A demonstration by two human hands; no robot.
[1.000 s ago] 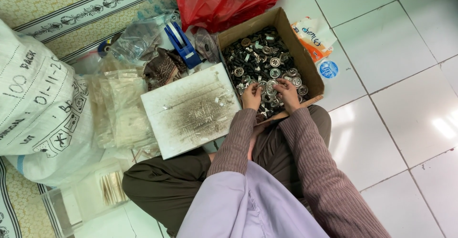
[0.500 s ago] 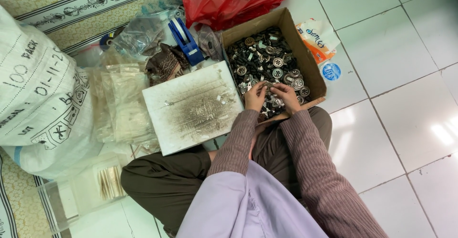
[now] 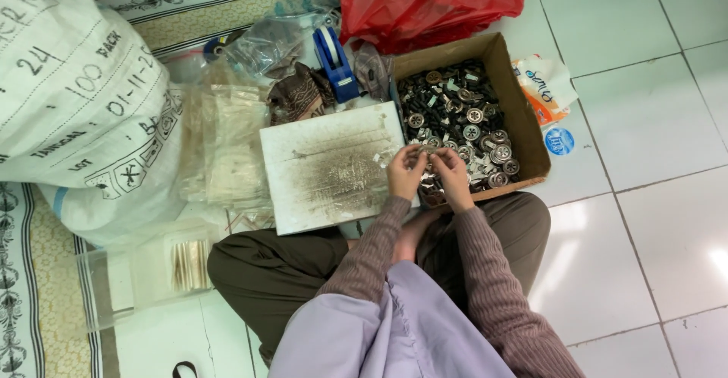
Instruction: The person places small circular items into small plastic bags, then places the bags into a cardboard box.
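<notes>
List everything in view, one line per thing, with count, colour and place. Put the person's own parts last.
cardboard box: one, brown, on the floor ahead of the knees
small round parts: many, dark and silvery, inside the cardboard box
board: one, white with grey smudges, left of the box
tape dispenser: one, blue, behind the board
red bag: one, red plastic, behind the box
sack: one, white with dark marks, far left
clear bags: a pile, see-through, between sack and board
clear container: one, see-through, by the left knee
packet: one, white and orange, right of the box
left hand: one, at the box's near edge, fingers pinching something small
right hand: one, beside the left hand, over the box
</notes>
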